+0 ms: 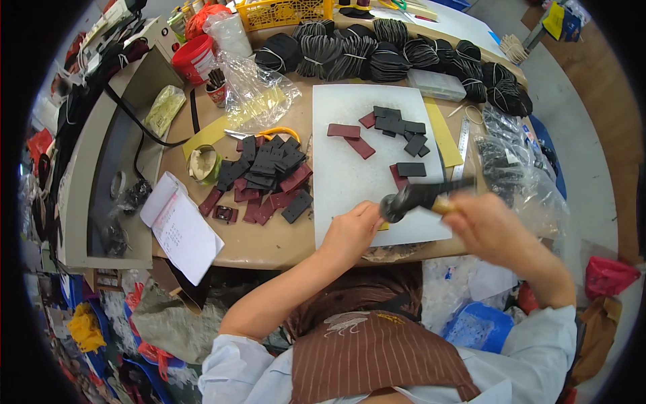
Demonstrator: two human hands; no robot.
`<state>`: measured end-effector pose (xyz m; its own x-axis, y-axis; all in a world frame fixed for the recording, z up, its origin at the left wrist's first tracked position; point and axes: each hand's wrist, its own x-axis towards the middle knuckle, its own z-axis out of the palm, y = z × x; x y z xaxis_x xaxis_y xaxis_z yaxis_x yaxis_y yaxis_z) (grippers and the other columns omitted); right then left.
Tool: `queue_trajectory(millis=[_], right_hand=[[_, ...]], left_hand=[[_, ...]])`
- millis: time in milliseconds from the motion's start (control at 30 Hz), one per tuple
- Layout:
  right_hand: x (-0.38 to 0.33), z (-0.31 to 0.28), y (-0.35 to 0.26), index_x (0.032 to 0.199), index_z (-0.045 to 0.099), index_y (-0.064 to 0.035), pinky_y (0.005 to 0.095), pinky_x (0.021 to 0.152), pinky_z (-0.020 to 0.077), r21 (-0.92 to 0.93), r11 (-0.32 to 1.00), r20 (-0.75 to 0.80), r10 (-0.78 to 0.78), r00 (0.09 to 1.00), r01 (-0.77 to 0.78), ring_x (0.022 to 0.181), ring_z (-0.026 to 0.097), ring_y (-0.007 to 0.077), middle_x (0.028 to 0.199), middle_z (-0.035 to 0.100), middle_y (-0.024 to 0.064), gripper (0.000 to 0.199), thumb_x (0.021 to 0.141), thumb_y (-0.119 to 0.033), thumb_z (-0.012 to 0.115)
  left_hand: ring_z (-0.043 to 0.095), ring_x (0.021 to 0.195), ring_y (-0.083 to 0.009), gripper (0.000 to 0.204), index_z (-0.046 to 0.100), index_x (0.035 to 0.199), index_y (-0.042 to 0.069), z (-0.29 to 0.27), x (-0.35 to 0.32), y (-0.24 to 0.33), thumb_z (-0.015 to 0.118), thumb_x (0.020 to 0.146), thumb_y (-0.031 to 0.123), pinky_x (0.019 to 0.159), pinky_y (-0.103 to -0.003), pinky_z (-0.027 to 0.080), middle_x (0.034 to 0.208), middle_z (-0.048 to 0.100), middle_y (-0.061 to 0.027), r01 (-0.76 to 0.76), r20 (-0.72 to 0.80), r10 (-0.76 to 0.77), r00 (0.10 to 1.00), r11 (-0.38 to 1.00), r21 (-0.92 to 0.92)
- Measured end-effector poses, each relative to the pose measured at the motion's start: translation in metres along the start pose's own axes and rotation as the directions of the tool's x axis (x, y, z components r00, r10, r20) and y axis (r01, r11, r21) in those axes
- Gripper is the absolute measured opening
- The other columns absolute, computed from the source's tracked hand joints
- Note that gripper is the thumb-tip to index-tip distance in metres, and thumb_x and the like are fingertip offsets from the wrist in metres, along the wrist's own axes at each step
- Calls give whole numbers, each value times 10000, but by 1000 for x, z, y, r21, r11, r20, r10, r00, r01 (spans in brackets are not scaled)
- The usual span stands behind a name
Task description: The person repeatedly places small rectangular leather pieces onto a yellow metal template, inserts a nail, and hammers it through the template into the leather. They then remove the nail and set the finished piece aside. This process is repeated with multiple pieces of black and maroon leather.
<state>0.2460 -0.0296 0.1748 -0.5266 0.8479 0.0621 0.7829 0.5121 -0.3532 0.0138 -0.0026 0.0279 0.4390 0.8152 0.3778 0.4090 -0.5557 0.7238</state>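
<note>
My right hand [481,225] is wrapped round the yellowish handle of a black-headed hammer [418,196], blurred by motion. The hammer's round face is close by the fingertips of my left hand [353,227], over the near part of a white cutting board [336,182]. Those left fingers are pressed together; what they hold is hidden. Just beyond the hammer lie a black flat piece [410,169] and a dark red flat piece [398,178]. Farther up the board is a loose group of black and dark red pieces [397,123].
Left of the board is a heap of black and dark red pieces [269,165], with orange-handled scissors [278,132] behind it. A notepad [183,229] lies near the left edge. Bundled black cords [336,54] line the back. A steel ruler [463,140] and plastic bags [521,178] are at right.
</note>
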Motion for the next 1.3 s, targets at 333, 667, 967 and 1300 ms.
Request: queue_trajectory(millis=[333,667,967,1300], right_hand=[[-7,-79,1,898,521,-65,194,342,236,676,735,-554,464,691,48,390,296,23,547,399,-50,454,1004,-486,387],[4,-4,0,871,527,-20,421,543,402,273,875,-51,427,903,-399,572,526,375,632,512,201,221,936,-230,546],[-10,55,-2,887,490,-42,495,544,452,5,947,194,315,929,-322,584,593,403,596,580,173,319,950,-353,521],[-9,53,-2,876,502,-33,506,543,438,18,944,196,320,927,-329,610,594,408,618,588,186,325,949,-349,526]], left_hand=[[619,683,-312,183,520,849,-5,-6,0,-4,669,861,102,599,-347,503,848,629,-133,2,-27,-4,1000,996,-90],[621,638,-320,235,504,872,4,1,1,-2,689,861,148,553,-375,494,775,610,-147,92,-68,-90,994,995,29],[647,722,-116,110,566,895,-41,-8,5,-12,634,894,46,613,-251,548,856,644,-83,361,112,-347,931,834,-417],[647,684,-136,61,628,928,-34,-24,-15,-9,626,879,3,592,-252,535,865,644,-82,198,-66,-215,974,960,-196]])
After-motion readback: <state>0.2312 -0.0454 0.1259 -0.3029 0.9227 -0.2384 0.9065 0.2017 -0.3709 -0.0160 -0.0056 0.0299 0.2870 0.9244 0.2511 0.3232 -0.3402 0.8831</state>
